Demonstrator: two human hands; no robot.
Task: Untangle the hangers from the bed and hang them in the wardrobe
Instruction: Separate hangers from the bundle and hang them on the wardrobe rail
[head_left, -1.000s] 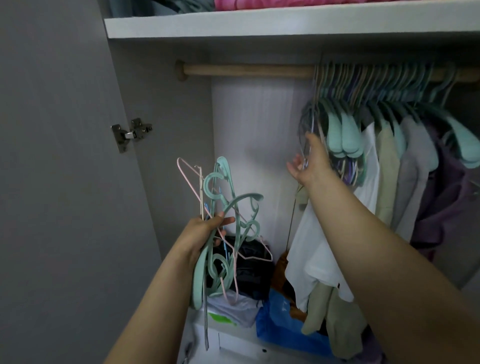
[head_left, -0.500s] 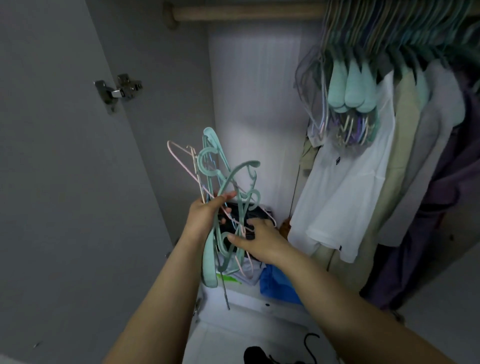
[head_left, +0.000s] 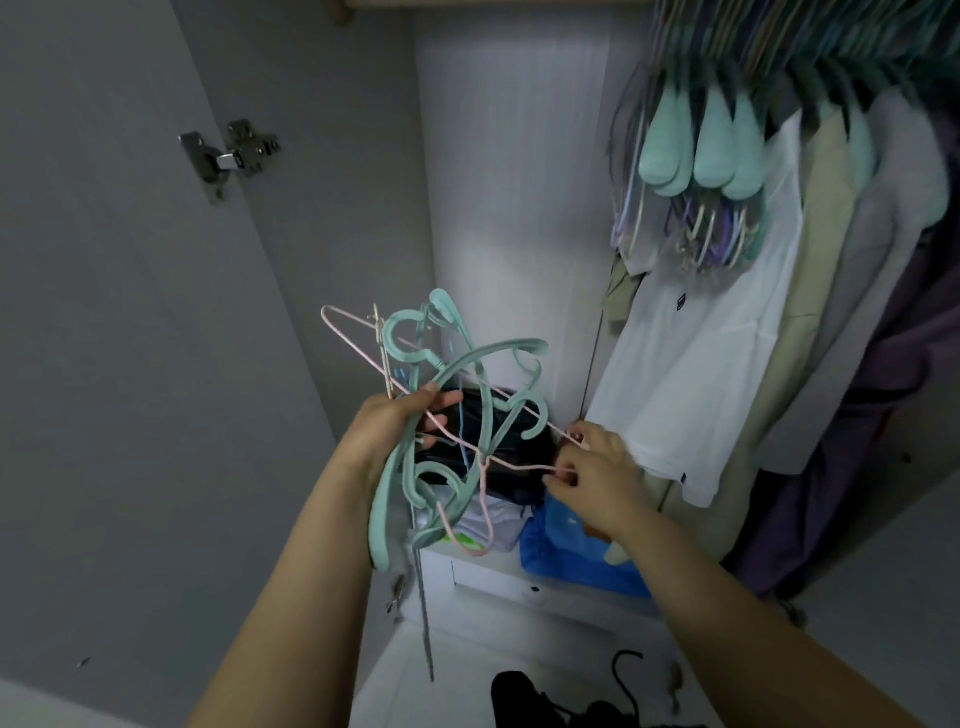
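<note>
Because the wardrobe (head_left: 519, 182) stands open in front of the person, its door (head_left: 130, 338) swung aside on the left, the sorting goes on right where the hangers must end up. Along the right side, clothes (head_left: 701, 364) and a dense row of hung hangers (head_left: 717, 156) fill the space under the rail (head_left: 353, 4), of which only 1 end shows at the top edge, so the free stretch appears to lie to the left of them. Lower down, folded items and a blue bag (head_left: 571, 551) sit on the wardrobe floor. Held up between the arms is the tangled bundle of hangers (head_left: 457, 426), mostly teal plastic, raised clear of everything so single pieces can swing loose. The left hand (head_left: 400, 421) is closed around the bundle's middle, acting as the anchor. The right hand (head_left: 592, 473) pinches the corner of 1 thin pink hanger (head_left: 498, 457), probably to draw it sideways out of the knot.
</note>
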